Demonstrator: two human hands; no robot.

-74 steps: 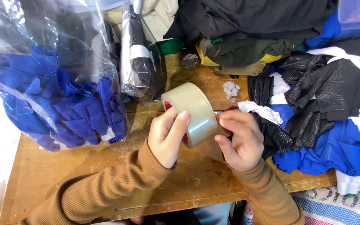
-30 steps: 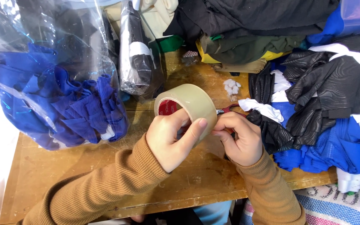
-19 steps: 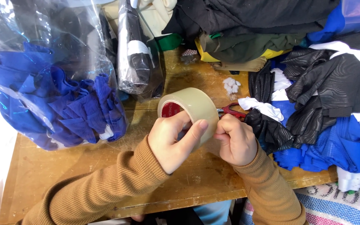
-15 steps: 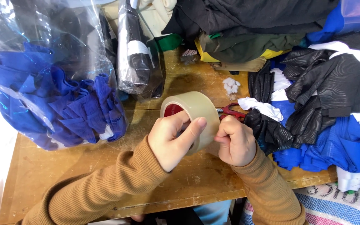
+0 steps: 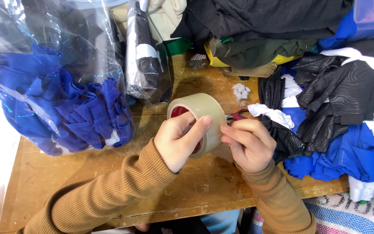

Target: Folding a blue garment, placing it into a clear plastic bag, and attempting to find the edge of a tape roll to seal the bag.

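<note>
Now left hand [image 5: 177, 143] grips tape roll [image 5: 201, 118] w/ fingers curled round it; right hand [image 5: 248, 145] fingertips touch roll's edge, above wooden table [image 5: 66, 173].

You've got open room only on the bare strip of worn wooden tabletop [image 5: 66, 177] in front, btwn the two sleeves & the near edge. Left is blocked by the big clear plastic bag of blue fabric [image 5: 61, 104]; right by the heaped black, blue & white cloth pile [image 5: 343, 112]. Straight ahead, a narrow gap past the small plastic-wrapped dark bundle [image 5: 146, 65], w/ red-handled scissors [image 5: 238, 115] lying just beside the cloth.
</note>
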